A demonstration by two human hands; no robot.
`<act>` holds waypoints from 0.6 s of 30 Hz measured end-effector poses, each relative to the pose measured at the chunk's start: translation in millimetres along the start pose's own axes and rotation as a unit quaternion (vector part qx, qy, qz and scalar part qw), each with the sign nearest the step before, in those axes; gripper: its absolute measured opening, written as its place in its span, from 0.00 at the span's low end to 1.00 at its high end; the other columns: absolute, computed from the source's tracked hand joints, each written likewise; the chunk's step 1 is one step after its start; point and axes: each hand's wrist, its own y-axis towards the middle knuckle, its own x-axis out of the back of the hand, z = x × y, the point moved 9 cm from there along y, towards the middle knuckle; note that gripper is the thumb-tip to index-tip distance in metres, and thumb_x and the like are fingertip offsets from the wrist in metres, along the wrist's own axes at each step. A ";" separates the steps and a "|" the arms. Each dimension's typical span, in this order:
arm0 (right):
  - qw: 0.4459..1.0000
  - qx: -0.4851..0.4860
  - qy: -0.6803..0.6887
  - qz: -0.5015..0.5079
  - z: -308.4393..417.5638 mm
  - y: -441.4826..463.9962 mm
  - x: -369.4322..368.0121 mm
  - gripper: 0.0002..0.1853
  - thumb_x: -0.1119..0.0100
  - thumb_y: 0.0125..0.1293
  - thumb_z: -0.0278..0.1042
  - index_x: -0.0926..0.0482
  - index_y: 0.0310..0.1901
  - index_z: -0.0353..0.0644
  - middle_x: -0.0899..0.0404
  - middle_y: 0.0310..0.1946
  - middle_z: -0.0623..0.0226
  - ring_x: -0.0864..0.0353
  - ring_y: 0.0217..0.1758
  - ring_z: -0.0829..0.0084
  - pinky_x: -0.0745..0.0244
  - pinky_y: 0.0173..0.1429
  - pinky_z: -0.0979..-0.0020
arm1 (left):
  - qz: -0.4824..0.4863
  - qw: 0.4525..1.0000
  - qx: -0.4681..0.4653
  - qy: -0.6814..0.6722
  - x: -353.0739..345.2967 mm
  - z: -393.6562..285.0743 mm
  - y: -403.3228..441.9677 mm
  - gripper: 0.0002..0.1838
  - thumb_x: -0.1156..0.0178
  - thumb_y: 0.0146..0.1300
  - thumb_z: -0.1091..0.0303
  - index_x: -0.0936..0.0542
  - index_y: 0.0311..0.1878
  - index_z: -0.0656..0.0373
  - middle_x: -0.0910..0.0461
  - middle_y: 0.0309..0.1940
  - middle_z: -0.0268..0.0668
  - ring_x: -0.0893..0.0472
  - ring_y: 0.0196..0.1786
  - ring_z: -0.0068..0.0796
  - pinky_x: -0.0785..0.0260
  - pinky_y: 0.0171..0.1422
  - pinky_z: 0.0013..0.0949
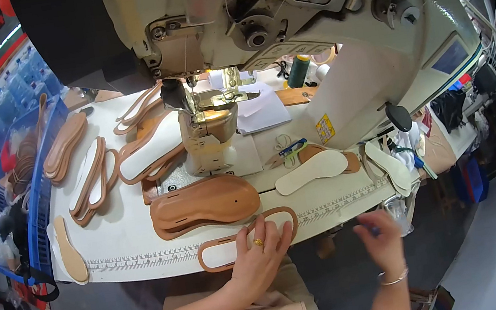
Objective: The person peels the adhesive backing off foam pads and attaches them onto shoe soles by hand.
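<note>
At the table's front edge lies a brown-rimmed shoe sole [219, 255] with a white middle. My left hand [262, 249], wearing a ring, rests on its right half with the fingers spread; the thumb is hidden. Just behind, a stack of brown moulded soles [204, 203] sits under the sewing machine's post [210, 138]. My right hand [384, 240], with a bracelet, is raised off the table's front edge to the right. Its fingers curl round a small dark blue thing, too blurred to name.
The sewing machine's head [278, 15] overhangs the table. More soles [95, 181] lie at left beside a blue basket [40, 199]. White insoles [311, 172] and blue-handled scissors [292, 148] lie right of the post. A ruler strip [142, 259] runs along the front edge.
</note>
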 end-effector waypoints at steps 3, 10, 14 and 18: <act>0.994 0.102 0.040 -0.026 39.1 -3.9 -45.0 0.12 0.31 0.53 0.24 0.19 0.39 0.42 0.20 0.37 0.61 0.19 0.39 0.58 0.22 0.44 0.65 | -0.010 0.998 0.014 -0.055 6.9 5.6 4.8 0.29 0.46 0.58 0.65 0.32 0.66 0.50 0.32 0.60 0.46 0.34 0.65 0.44 0.39 0.61 0.48; 0.956 0.256 0.015 -0.142 70.6 -6.9 -97.3 0.08 0.38 0.57 0.24 0.19 0.39 0.43 0.18 0.38 0.63 0.19 0.41 0.61 0.24 0.47 0.64 | -0.008 0.997 -0.001 -0.080 18.1 13.0 -23.7 0.28 0.48 0.60 0.65 0.30 0.67 0.43 0.32 0.65 0.39 0.31 0.62 0.51 0.38 0.63 0.45; 0.947 0.274 0.007 -0.169 67.5 -10.7 -98.3 0.07 0.37 0.58 0.25 0.19 0.39 0.42 0.19 0.37 0.64 0.19 0.40 0.61 0.25 0.44 0.65 | -0.075 0.988 -0.025 -0.130 63.0 31.8 -50.2 0.26 0.46 0.59 0.65 0.25 0.63 0.40 0.26 0.62 0.34 0.24 0.59 0.45 0.31 0.57 0.45; 0.945 0.276 -0.002 -0.177 69.8 -12.8 -101.6 0.05 0.39 0.60 0.25 0.20 0.38 0.42 0.19 0.36 0.63 0.19 0.39 0.61 0.27 0.44 0.64 | -0.177 0.980 0.095 0.011 104.6 122.8 -55.8 0.25 0.44 0.57 0.70 0.23 0.61 0.46 0.24 0.59 0.37 0.23 0.57 0.48 0.27 0.52 0.45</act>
